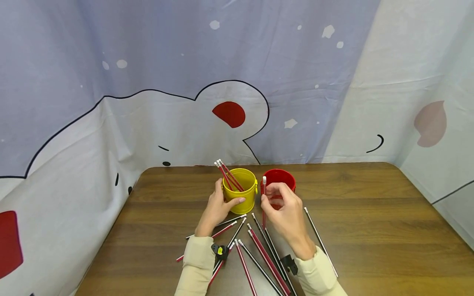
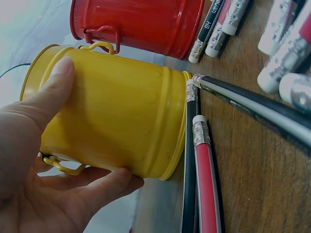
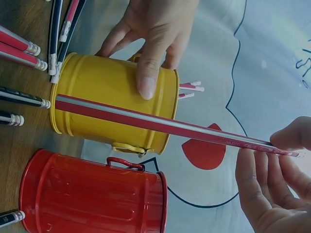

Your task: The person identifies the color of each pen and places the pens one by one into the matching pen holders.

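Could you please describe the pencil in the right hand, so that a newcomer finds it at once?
On the wooden table, a yellow bucket stands left of a red bucket. In front of these, the right hand pinches a red pencil near its white eraser. Other red pencils lie on the table or lean in the yellow bucket; only this one is held up in a hand.

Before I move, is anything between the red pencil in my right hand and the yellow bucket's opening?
Only the wall of the yellow bucket: the red pencil has its lower end below the rim, so probably lift it. Your left hand doesn't cover the opening.
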Available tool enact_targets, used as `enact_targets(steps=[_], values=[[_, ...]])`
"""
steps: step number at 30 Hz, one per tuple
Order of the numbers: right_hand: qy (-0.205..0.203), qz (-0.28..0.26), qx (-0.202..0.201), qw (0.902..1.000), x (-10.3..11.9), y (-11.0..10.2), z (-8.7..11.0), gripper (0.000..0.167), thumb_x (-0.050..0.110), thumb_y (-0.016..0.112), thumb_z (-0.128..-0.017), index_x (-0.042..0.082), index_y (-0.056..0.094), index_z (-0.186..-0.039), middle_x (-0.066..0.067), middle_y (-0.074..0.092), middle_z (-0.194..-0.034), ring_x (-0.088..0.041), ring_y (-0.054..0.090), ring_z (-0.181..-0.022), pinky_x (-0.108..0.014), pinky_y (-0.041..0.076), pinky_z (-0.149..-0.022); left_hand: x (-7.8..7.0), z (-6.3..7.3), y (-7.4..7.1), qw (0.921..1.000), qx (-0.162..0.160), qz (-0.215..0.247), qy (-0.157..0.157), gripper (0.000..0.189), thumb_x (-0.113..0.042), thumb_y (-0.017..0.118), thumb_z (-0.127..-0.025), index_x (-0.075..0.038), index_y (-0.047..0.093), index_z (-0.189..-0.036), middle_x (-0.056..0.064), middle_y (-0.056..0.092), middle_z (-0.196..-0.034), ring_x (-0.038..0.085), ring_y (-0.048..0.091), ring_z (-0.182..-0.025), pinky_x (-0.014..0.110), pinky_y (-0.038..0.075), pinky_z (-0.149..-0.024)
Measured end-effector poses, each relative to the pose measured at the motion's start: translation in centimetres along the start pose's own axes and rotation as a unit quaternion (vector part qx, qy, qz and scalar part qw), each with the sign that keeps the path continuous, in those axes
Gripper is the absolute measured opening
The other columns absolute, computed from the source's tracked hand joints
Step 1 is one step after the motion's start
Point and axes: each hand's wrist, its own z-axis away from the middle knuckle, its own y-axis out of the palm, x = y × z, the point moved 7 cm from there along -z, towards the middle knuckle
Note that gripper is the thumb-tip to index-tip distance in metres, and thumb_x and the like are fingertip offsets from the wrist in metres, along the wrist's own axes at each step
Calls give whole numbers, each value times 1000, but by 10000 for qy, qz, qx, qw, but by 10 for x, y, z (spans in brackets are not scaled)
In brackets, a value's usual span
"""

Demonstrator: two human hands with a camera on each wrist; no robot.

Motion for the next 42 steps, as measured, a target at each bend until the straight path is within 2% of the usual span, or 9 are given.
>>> enact_targets(steps=[5, 7, 12, 14, 19, 28, 42], values=[[-32, -17, -45, 10000, 2, 0, 1, 16, -3, 66, -77, 2, 59, -90, -7, 61, -83, -14, 61, -71, -26, 55, -64, 0, 1, 0, 10000, 16, 8, -63, 84, -44, 69, -76, -17, 21, -140, 9, 50, -125, 22, 51, -115, 41, 39, -99], [-51, -5, -55, 10000, 11, -1, -1, 16, -6, 66, -76, -1, 59, -90, -11, 61, -82, -18, 61, -70, -30, 55, -63, -1, 1, -1, 10000, 15, 20, -78, 84, -43, 69, -76, -17, 21, -140, 9, 50, -125, 22, 51, -114, 41, 39, -99], [-10, -51, -56, 10000, 8, -1, 2, 17, -5, 66, -76, 0, 59, -91, -9, 61, -84, -17, 61, -71, -26, 55, -64, -1, 0, 4, 9999, 37, 94, -5, 83, -43, 70, -76, -16, 22, -139, 9, 51, -124, 23, 51, -114, 42, 39, -99], [11, -90, -56, 9999, -2, 0, 4, 17, -1, 67, -77, 3, 59, -92, -5, 61, -85, -13, 61, -72, -22, 54, -65, -1, 0, 6, 9999, 54, 101, 6, 83, -43, 70, -76, -17, 23, -139, 8, 51, -124, 22, 51, -114, 42, 39, -99], [40, -74, -40, 10000, -2, 1, 5, 18, -1, 68, -77, 3, 59, -92, -6, 61, -85, -13, 61, -73, -24, 54, -66, 1, 2, 7, 9999, 72, 80, -87, 82, -42, 70, -76, -18, 23, -138, 7, 51, -124, 21, 51, -113, 41, 40, -99], [-119, -56, -93, 9999, 38, -2, -17, 17, -12, 65, -74, -8, 57, -89, -19, 60, -82, -26, 61, -71, -39, 55, -63, 0, -1, 5, 10000, 40, 39, -68, 82, -43, 70, -76, -17, 22, -138, 8, 51, -123, 21, 52, -112, 40, 41, -98], [-259, -165, -244, 9992, 46, 3, -49, 15, -11, 64, -75, -10, 57, -89, -22, 60, -82, -30, 61, -70, -43, 55, -63, 2, 0, 0, 9999, 56, 23, -146, 84, -44, 68, -76, -17, 20, -140, 8, 51, -123, 22, 52, -112, 40, 41, -98]])
